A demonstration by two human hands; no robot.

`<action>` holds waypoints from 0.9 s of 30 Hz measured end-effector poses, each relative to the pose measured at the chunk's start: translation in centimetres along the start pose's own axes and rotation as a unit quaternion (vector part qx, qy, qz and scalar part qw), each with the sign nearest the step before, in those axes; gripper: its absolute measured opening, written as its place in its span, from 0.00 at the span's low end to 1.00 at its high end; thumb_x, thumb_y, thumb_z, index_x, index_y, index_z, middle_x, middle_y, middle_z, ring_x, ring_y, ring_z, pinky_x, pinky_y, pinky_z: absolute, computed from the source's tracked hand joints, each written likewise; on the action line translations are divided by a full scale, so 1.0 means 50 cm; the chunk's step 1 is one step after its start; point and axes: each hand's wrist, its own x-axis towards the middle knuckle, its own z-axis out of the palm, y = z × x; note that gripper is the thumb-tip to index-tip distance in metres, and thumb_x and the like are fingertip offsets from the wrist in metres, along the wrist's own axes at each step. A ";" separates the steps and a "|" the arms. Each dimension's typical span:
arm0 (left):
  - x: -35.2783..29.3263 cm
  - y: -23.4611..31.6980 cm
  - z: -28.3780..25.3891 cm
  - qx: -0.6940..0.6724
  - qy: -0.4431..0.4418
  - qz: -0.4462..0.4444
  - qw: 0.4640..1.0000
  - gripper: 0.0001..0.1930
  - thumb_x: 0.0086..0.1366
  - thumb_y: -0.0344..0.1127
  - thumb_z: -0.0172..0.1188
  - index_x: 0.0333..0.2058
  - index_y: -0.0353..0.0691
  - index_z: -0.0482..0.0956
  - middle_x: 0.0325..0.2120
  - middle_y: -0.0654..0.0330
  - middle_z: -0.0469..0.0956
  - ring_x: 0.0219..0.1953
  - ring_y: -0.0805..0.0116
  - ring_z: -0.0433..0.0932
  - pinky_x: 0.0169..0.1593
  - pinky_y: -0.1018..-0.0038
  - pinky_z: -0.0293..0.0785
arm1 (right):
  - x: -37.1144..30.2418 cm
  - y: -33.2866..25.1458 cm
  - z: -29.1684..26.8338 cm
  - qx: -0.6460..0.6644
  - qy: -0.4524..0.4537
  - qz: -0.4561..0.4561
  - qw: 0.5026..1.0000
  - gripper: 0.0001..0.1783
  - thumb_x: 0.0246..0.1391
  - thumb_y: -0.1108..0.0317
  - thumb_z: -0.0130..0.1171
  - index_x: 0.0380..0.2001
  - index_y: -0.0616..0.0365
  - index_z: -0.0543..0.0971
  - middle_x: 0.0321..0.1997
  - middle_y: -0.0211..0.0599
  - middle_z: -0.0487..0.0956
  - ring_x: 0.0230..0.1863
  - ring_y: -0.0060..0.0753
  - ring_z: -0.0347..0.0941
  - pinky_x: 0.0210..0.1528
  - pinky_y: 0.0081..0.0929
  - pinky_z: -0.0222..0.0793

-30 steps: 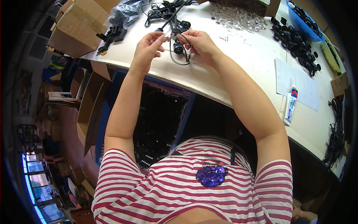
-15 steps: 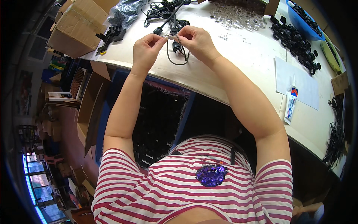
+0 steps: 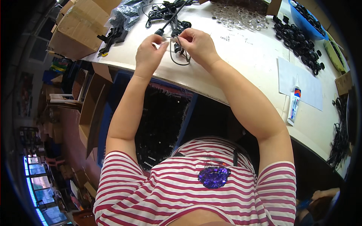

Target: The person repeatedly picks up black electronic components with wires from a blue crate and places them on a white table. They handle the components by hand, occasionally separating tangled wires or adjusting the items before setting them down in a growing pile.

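Note:
My right hand (image 3: pixel 199 46) pinches a thin black cable (image 3: pixel 176 62) that hangs in a loop below my fingers, over the white worktable. Just left of it, my left hand (image 3: pixel 148 53) is slightly blurred, its thumb and forefinger apart with nothing clearly visible between them. A small pale piece on the cable shows at my right fingertips, too small to make out. Close behind the cable lie black plugs or sockets (image 3: pixel 177 48) and a bundle of black cords (image 3: pixel 162 14).
Clear oval pieces (image 3: pixel 241 18), black round parts (image 3: pixel 299 45) and a blue basin (image 3: pixel 310 22) sit at the far right. A white tube (image 3: pixel 294 107) lies by a paper sheet (image 3: pixel 301 83). A cardboard box (image 3: pixel 78 28) stands far left; below the table edge is a blue-rimmed bin (image 3: pixel 185 124) of black parts.
My left fingers have parted from the cable and shifted slightly left. My right hand stays at the cable, a little lower. At lower right, another person's arm has moved.

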 end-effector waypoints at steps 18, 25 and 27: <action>0.019 0.019 -0.022 -0.088 -0.081 0.042 0.992 0.10 0.55 0.36 0.58 0.29 0.34 0.76 0.21 0.66 0.74 0.25 0.78 0.68 0.31 0.80 0.64 | 0.012 0.029 0.009 0.215 -0.058 0.085 0.971 0.12 0.47 0.62 0.57 0.25 0.62 0.78 0.20 0.31 0.75 0.23 0.18 0.67 0.26 0.19 0.62; 0.025 0.006 -0.022 -0.114 -0.182 -0.017 0.977 0.10 0.57 0.35 0.57 0.31 0.33 0.77 0.24 0.66 0.75 0.28 0.81 0.69 0.33 0.84 0.63 | 0.008 0.026 0.011 0.220 -0.079 0.087 0.968 0.11 0.49 0.62 0.57 0.26 0.60 0.78 0.21 0.25 0.72 0.23 0.14 0.62 0.26 0.15 0.59; 0.026 0.001 -0.021 -0.170 -0.204 -0.034 0.963 0.10 0.57 0.35 0.57 0.33 0.34 0.77 0.26 0.64 0.76 0.29 0.80 0.71 0.34 0.83 0.64 | 0.008 0.027 0.010 0.214 -0.079 0.084 0.970 0.12 0.48 0.63 0.56 0.27 0.62 0.78 0.21 0.31 0.75 0.24 0.18 0.67 0.27 0.18 0.63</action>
